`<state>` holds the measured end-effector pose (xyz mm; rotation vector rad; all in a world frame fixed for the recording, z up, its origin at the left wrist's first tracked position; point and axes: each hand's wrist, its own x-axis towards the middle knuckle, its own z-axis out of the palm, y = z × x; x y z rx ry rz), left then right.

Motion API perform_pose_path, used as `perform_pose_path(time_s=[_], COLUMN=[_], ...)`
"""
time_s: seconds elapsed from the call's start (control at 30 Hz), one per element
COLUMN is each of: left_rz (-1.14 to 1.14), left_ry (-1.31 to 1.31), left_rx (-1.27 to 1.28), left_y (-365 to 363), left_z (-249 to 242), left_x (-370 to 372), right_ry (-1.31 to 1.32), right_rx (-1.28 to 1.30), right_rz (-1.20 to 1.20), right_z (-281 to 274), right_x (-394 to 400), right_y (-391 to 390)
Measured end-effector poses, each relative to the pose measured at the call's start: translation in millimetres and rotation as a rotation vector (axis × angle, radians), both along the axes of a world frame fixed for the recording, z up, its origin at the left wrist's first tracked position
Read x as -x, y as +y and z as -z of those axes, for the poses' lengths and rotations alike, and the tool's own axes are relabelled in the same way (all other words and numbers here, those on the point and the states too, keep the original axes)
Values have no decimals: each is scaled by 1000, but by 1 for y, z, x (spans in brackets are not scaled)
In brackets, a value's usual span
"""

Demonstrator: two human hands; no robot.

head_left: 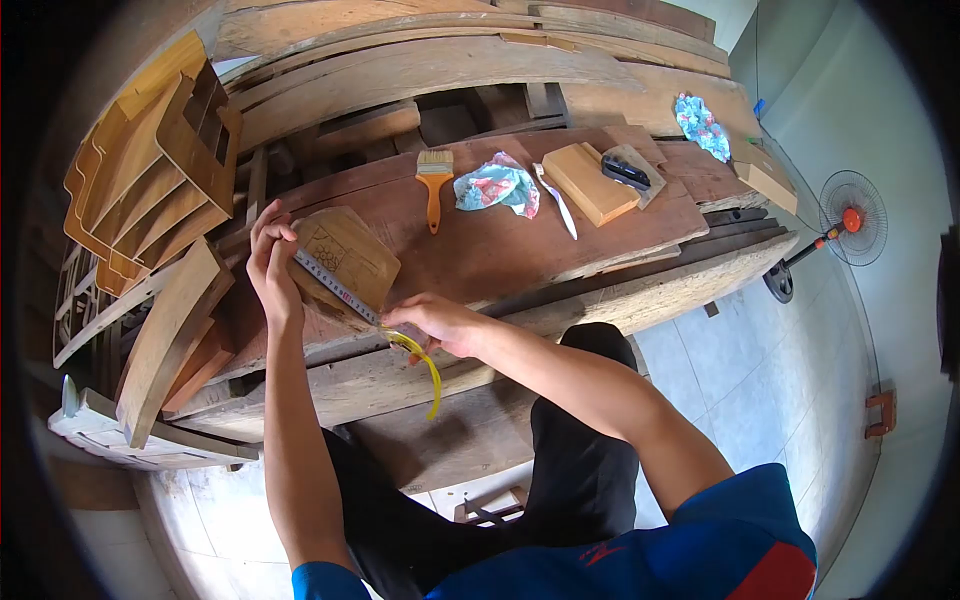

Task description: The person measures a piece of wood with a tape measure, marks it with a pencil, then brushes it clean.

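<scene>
A wooden block (372, 256) with a flower-like line drawing on its face stands on the brown board in front of me. The white blade of a tape measure (345, 294) stretches slantwise along the block's near edge. My left hand (272, 262) is closed at the blade's upper left end, beside the block's corner. At the lower right end my right hand (437, 322) is closed around the tape measure, whose case is mostly hidden by the fingers. From under that hand a yellow strip (432, 380) curves down.
On the brown board (400, 215) lie a paintbrush (434, 185), a crumpled cloth (498, 186), a toothbrush (557, 202), a wood block (590, 185) and a black tool (626, 172). A wooden file rack (160, 160) stands left. Another cloth (702, 127) and a fan (852, 218) are right.
</scene>
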<state>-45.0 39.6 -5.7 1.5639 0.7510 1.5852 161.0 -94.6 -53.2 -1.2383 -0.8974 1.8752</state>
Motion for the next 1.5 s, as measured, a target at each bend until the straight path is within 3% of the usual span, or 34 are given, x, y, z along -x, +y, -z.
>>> perform_pose_path(time_s=[0.23, 0.43, 0.53, 0.63, 0.73, 0.83, 0.87, 0.97, 1.07, 1.17, 1.2, 1.37, 1.47, 1.5], left_rz=[5, -130, -134, -63, -110, -173, -101, -72, -104, -231, -139, -28, 7, 0], left_ry=[-9, 23, 138, 170, 260, 538, 561, 581, 402, 428, 336, 226, 181, 179], left_rx=[24, 4, 133, 83, -74, -261, -146, -113, 57, -245, -136, -164, -151, -148], left_y=[-8, -2, -12, -23, -32, -42, -48, -62, -70, -52, -57, -48, -41, -37], left_z=[-9, -3, -14, -23, -24, -32, -35, -41, -40, -13, -17, -6, -10, -12], left_x=[-7, -4, -1, -7, -9, -9, -9, -11, -19, -18, -19, -15, -22, -20], right_ry=[4, 28, 56, 21, -100, -145, -154, -264, -325, -386, -422, -475, -577, -815], right_rx=[-52, -106, -128, -168, -230, -302, -328, -451, -532, -564, -574, -588, -748, -925], right_rz=[34, 7, 58, 96, 122, 159, 171, 239, 305, 333, 342, 359, 377, 443], right_z=[1, -17, -21, -26, -26, -32, -32, -39, -41, -44, -44, -44, -35, -32], right_x=[7, -11, -25, -39, -48, -57, -62, -74, -87, -98, -100, -101, -104, -105], right_y=[-2, -7, -5, -3, -2, -7, -6, -8, -7, -9, -10, -6, -4, -4])
